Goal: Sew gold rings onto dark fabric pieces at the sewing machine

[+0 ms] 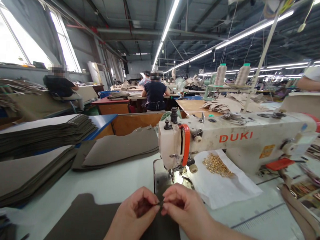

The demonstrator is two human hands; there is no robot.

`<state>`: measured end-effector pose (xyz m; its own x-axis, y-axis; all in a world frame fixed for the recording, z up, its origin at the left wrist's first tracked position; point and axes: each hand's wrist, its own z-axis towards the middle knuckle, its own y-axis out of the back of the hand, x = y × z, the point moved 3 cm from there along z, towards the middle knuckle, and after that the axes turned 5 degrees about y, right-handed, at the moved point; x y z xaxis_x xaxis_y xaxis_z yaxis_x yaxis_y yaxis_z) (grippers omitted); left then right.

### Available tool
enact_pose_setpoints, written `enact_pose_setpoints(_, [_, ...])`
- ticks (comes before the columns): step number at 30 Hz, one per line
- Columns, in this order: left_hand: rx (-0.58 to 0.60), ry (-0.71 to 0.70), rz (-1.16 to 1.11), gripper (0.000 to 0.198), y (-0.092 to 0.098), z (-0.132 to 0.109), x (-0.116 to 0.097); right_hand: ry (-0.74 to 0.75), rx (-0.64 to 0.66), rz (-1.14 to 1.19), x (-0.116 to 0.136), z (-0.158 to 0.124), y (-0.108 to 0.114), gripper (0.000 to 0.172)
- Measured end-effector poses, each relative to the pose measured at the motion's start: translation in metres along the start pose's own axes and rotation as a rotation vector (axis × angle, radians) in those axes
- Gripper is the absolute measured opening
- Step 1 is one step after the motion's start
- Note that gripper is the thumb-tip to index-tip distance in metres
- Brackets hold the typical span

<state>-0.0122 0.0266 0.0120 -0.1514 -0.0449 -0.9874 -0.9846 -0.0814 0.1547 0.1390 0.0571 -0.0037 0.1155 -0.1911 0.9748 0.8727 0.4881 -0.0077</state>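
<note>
Both forearms reach in from the tabletop's (104,184) near edge, and the left hand (136,214) and right hand (184,210) angle inward, fingertips almost meeting before one sewing machine (207,138). Each hand's thumb and fingers are pinched closed on one small dark piece (161,204), held above one dark panel (88,217) toward that near edge. One white sheet (223,194) carries uncountable gold metal bits (216,165); two thread spools (220,76) stand beyond.
</note>
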Motion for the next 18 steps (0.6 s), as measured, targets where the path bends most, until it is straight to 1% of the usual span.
enact_pose_setpoints(2, [-0.005, -0.018, 0.035, 0.015, 0.001, -0.001, 0.0, -0.017, 0.006, -0.016, 0.003, 0.0, 0.0, 0.009])
enact_pose_setpoints(5, [0.004, -0.048, 0.082, 0.014, 0.001, -0.001, -0.001, -0.036, 0.001, -0.107, 0.004, -0.001, 0.003, 0.007])
enact_pose_setpoints(8, [0.037, -0.053, 0.134, 0.01, 0.0, -0.001, 0.0, -0.008, -0.012, -0.233, 0.007, -0.002, 0.007, 0.008])
enact_pose_setpoints(11, [0.071, -0.05, 0.283, 0.004, -0.004, -0.003, 0.001, 0.054, -0.017, -0.442, 0.013, -0.006, 0.013, 0.01])
enact_pose_setpoints(13, [0.077, -0.073, 0.413, 0.005, -0.007, -0.007, 0.001, 0.07, -0.017, -0.537, 0.016, -0.01, 0.017, 0.012])
enact_pose_setpoints(15, [0.086, -0.1, 0.499, 0.006, -0.011, -0.011, 0.001, 0.043, -0.015, -0.558, 0.018, -0.016, 0.019, 0.012])
enact_pose_setpoints(18, [0.139, -0.121, 0.524, 0.008, -0.015, -0.013, 0.0, -0.046, -0.023, -0.506, 0.016, -0.023, 0.023, 0.013])
